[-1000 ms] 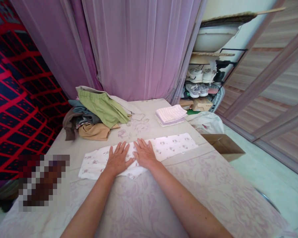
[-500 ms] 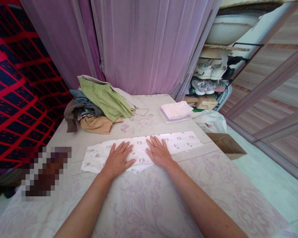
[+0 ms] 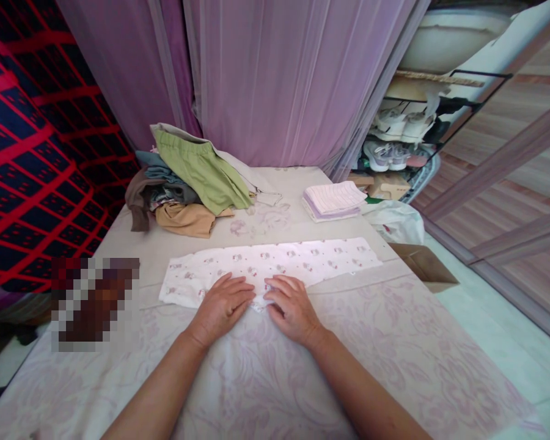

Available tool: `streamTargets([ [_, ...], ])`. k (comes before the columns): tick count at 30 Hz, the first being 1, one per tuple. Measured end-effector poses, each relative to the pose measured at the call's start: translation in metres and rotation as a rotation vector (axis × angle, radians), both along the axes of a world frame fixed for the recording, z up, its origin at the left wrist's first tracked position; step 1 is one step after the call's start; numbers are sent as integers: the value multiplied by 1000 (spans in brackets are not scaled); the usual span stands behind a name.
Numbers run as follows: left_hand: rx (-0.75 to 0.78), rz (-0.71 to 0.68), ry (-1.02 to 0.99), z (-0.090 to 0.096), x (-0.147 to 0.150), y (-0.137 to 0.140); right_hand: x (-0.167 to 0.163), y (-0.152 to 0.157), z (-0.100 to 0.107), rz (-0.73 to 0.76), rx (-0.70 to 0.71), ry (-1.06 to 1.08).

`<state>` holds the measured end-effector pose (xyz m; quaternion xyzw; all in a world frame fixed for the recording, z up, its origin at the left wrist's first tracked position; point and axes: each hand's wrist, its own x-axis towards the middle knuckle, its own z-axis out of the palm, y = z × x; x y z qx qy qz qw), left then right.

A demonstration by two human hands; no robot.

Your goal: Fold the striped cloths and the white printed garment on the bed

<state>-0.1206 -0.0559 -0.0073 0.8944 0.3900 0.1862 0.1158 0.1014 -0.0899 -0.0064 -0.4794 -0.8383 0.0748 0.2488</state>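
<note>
My left hand and right hand rested half-curled on the printed cloth, any pinch impossible to tell, and uneven tugging could have creased it.

No text, label, brand, number or sign can be read here.

Before me, the flowered sheet bears a white printed garment at twelve o'clock, a clothes heap at eleven, a folded stack at one.
</note>
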Motion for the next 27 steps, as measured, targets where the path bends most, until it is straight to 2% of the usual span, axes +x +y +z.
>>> streamTargets([
  [9,-72,23,-85,-5,-2,3,-12,4,-10,107,214,19],
  [16,-94,9,-44,-3,-5,6,-5,-6,-8,135,194,-3],
  [27,-98,46,35,-3,-7,10,-11,-12,-2,146,160,-32],
])
